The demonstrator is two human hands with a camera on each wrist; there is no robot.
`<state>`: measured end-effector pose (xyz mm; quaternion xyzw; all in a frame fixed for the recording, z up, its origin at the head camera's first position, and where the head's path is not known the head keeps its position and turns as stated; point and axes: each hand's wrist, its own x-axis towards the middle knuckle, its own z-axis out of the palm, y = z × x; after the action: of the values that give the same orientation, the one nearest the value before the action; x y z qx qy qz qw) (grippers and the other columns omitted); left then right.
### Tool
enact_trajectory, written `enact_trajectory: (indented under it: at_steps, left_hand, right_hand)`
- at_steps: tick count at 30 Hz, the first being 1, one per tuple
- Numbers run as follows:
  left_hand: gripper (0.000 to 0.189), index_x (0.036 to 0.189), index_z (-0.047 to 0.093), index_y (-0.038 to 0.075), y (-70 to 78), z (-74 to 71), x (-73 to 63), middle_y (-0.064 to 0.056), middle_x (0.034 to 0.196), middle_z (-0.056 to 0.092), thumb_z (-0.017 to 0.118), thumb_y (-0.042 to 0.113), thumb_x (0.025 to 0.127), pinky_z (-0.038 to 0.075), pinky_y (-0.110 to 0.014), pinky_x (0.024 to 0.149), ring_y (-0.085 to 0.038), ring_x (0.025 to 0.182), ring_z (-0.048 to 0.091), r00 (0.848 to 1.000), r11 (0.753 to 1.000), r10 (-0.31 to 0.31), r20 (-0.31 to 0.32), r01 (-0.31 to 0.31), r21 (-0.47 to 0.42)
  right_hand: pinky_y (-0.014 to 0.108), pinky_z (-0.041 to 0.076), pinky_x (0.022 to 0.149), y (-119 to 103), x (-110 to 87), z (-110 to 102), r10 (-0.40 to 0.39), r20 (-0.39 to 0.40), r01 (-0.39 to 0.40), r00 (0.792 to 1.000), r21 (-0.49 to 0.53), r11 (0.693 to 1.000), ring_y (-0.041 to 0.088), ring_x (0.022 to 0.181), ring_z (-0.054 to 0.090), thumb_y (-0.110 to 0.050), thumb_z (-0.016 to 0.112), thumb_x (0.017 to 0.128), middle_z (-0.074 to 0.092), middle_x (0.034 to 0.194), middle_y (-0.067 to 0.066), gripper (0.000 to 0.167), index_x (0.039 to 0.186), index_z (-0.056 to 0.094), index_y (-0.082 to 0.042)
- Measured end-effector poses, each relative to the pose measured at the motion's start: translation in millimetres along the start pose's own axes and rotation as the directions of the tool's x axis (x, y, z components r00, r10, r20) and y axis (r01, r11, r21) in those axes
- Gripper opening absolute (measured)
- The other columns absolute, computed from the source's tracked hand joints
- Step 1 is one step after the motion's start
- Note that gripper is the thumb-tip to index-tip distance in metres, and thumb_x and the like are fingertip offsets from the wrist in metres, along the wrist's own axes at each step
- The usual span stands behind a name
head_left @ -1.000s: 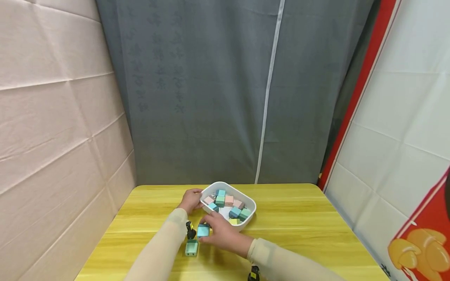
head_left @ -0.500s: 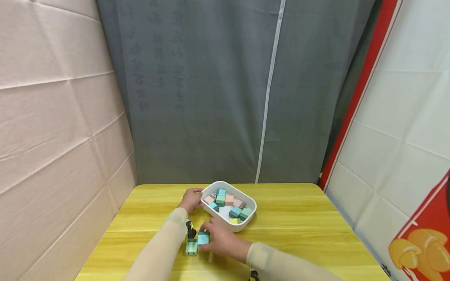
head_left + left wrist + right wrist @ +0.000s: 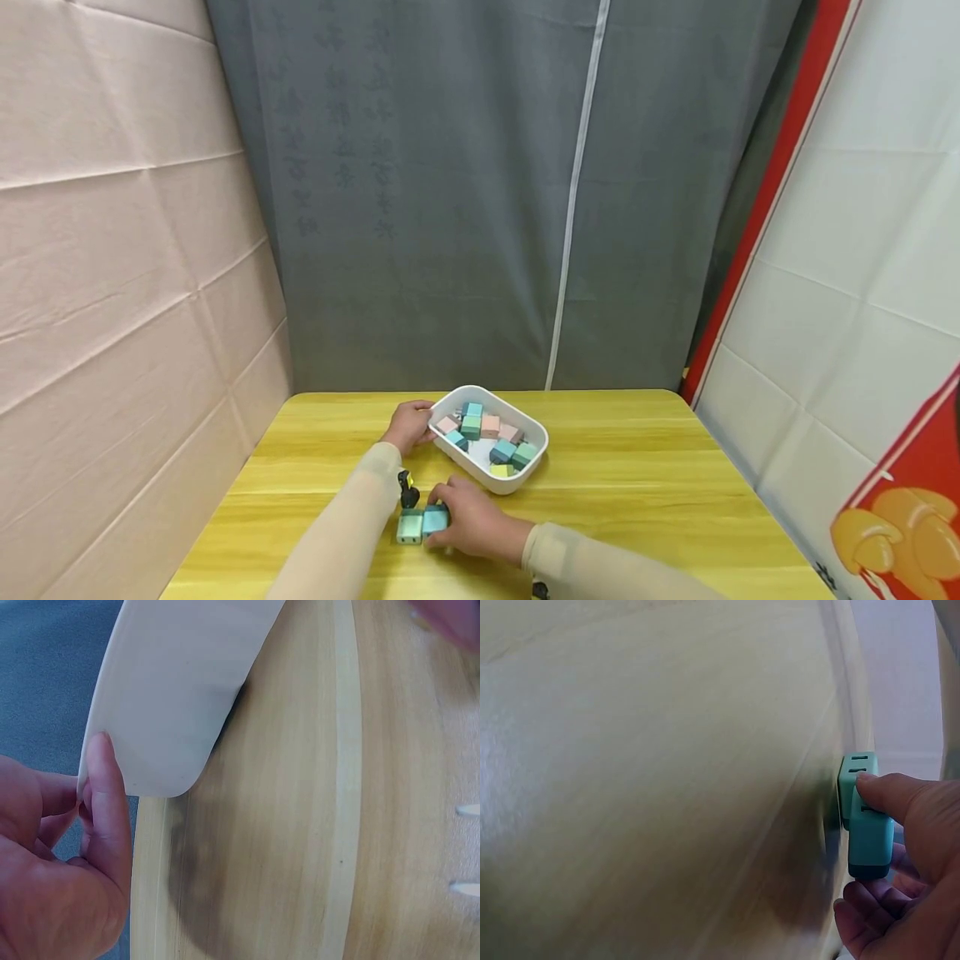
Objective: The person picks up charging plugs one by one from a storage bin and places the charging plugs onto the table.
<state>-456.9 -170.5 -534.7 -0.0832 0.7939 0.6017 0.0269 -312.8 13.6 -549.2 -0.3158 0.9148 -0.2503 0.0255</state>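
Observation:
My left hand (image 3: pixel 408 425) pinches the left rim of a white plastic box (image 3: pixel 480 477), its thumb lying on the outer wall (image 3: pixel 172 697) in the left wrist view. Several pastel power adapters (image 3: pixel 489 427) in blue, green, pink and yellow lie inside the box. With thumb and fingers, my right hand (image 3: pixel 477 523) holds a blue power adapter (image 3: pixel 434 521) right beside a pale green one (image 3: pixel 409 527) on the table. Seen from the right wrist, slots like USB ports show on the green adapter (image 3: pixel 859 763), and the held adapter (image 3: pixel 871 844) overlaps it.
The yellow wooden table (image 3: pixel 615 475) runs back to a grey curtain (image 3: pixel 450 208). Pale cloth walls (image 3: pixel 127 250) stand at the left and right. Two metal prongs (image 3: pixel 469 810) show at the right edge of the left wrist view.
My right hand has moved the blue adapter toward me and down, so it now stands level with the green one, side by side. My left hand keeps its hold on the box.

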Motion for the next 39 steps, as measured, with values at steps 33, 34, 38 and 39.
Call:
enact_trajectory:
  at_steps: [33,34,38,39]
  left_hand:
    - [0.037,0.149,0.066,0.001,4.9,-1.7,-5.6,-0.026,0.141,0.065,0.055,0.014,0.116,0.065,-0.027,0.077,-0.022,0.091,0.070,1.000,1.000,0.006,0.008,-0.006,-0.003]
    - [0.037,0.149,0.067,0.002,4.9,-1.6,-5.8,-0.025,0.141,0.066,0.055,0.015,0.116,0.065,-0.026,0.077,-0.022,0.090,0.070,1.000,1.000,0.003,0.007,-0.003,-0.006]
    - [0.037,0.148,0.067,0.001,3.5,-1.4,-5.4,-0.025,0.140,0.067,0.056,0.015,0.115,0.065,-0.027,0.076,-0.021,0.089,0.070,1.000,1.000,0.014,0.004,-0.014,-0.002]
    - [0.037,0.148,0.067,0.001,3.1,-1.2,-5.2,-0.026,0.140,0.067,0.057,0.014,0.115,0.065,-0.027,0.076,-0.021,0.088,0.070,1.000,1.000,0.017,0.003,-0.017,0.000]
  right_hand:
    - [0.023,0.050,0.083,2,-0.5,6,0.008,0.037,-0.010,0.999,0.038,0.999,0.003,0.092,0.050,-0.045,0.098,0.084,0.053,0.104,-0.011,0.054,0.124,0.069,-0.023]
    - [0.023,0.051,0.084,3,-0.4,6,0.009,0.037,-0.011,0.999,0.043,0.999,0.003,0.093,0.050,-0.047,0.098,0.084,0.053,0.105,-0.011,0.057,0.126,0.068,-0.022]
    - [0.025,0.053,0.085,9,0.7,5,0.020,0.015,-0.021,1.000,0.089,0.996,0.004,0.094,0.052,-0.053,0.095,0.085,0.055,0.107,-0.008,0.065,0.131,0.065,-0.018]
    - [0.026,0.053,0.084,10,0.7,3,0.024,0.003,-0.024,1.000,0.103,0.994,0.004,0.093,0.053,-0.054,0.094,0.087,0.056,0.107,-0.007,0.064,0.130,0.065,-0.017]
